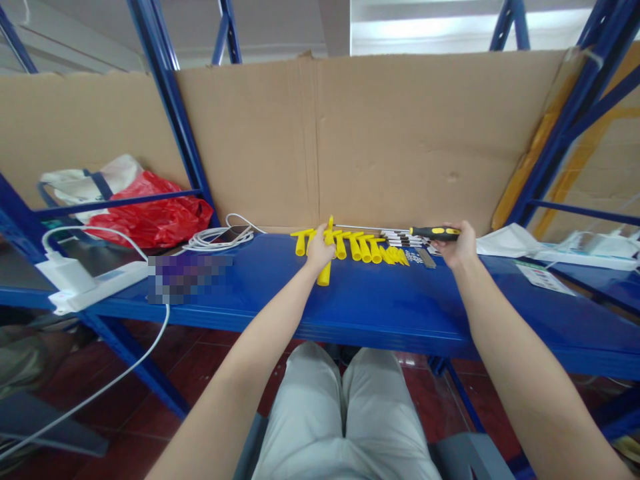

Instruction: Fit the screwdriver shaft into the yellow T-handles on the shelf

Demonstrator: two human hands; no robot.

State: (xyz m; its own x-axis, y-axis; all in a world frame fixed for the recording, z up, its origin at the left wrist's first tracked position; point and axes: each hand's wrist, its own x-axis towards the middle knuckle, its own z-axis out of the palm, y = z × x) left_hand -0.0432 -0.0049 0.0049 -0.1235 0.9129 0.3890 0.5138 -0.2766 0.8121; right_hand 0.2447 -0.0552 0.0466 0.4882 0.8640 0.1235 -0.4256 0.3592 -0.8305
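Note:
My left hand point(321, 249) is closed around a yellow T-shaped plastic piece point(324, 275), whose tube end points toward me. A screwdriver point(434, 233) with a black and yellow handle is gripped in my right hand point(457, 244). Its long thin shaft runs left behind the row, toward the yellow piece; whether the tip touches it I cannot tell. Beside my left hand stand several more yellow T-shaped pieces point(356, 249) in a row. Small flat yellow parts point(395, 256) lie to their right. Between these and my right hand are black-and-white sticks point(397, 239), small screws point(413, 256) and grey metal strips point(427, 258).
The blue table point(380, 303) has a cardboard wall point(400, 140) at its back. To the left lie a coiled white cable point(217, 238), a red plastic bag point(150, 210) and a power strip point(107, 285). White packaging point(507, 241) and a paper sheet point(545, 278) sit at the right.

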